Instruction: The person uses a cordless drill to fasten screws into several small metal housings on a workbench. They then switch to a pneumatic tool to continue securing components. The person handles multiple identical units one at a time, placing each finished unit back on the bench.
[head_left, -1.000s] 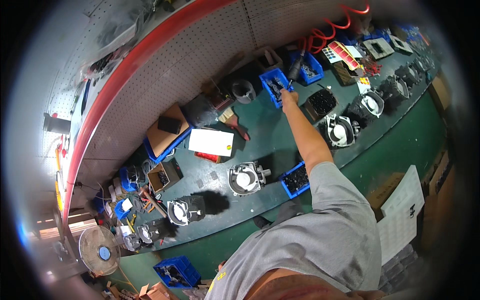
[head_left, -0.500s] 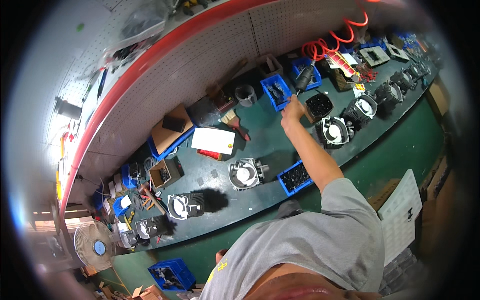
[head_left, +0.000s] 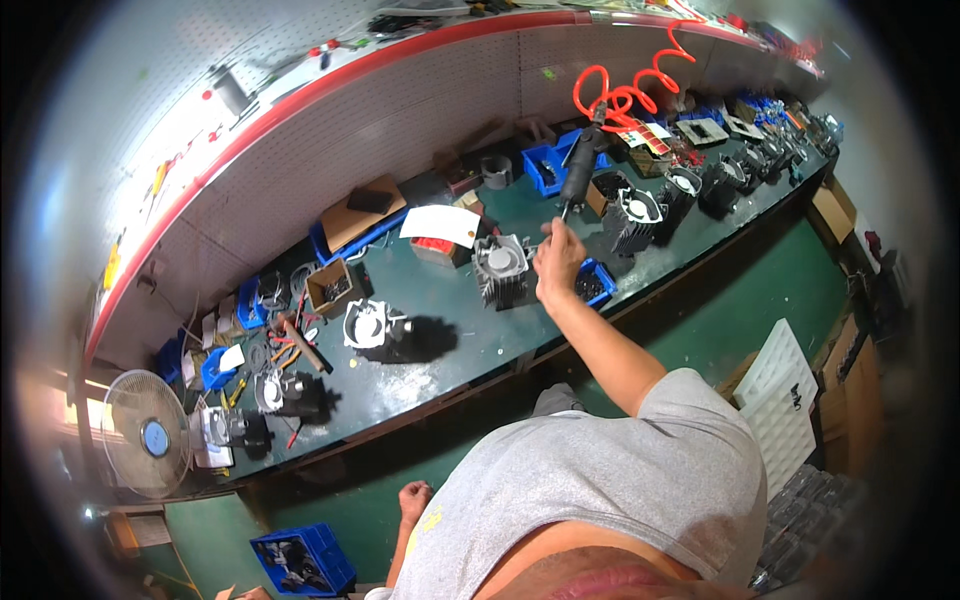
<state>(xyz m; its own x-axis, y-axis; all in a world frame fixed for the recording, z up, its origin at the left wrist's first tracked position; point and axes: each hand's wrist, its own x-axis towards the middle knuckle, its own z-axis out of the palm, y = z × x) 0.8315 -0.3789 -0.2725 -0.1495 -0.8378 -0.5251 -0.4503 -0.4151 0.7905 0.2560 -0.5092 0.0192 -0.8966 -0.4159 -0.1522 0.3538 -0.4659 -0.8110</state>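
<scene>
So, right hand [head_left: 558,258] first: it's reaching out over the counter [head_left: 480,338], fingers bunched and closed on the thin bit end of a black driver [head_left: 577,178]. Can't tell if there's some tiny part pinched in there too, it's just too small to make out. The driver is hanging at a tilt, bit pointing down toward the near side, with a red coiled hose [head_left: 655,80] running off its far end.

Left hand [head_left: 415,499] is way down on the near side, beside the body and well apart from the counter. Fingers look loosely curled, but honestly I can't tell whether it's got anything in it.

Closest big thing to the right hand is a finned metal housing [head_left: 500,268] just to its left, sitting upright with a pale round piece in its open top. Partly behind the wrist, to the right, there's a blue bin [head_left: 606,283] of dark little bits. Another finned housing [head_left: 634,222] stands farther right, near a cardboard box [head_left: 595,200] that also has dark bits in it. Over to the left you get a white sheet [head_left: 440,225] lying on a box of red pieces, and a hammer [head_left: 306,346] farther left.
</scene>
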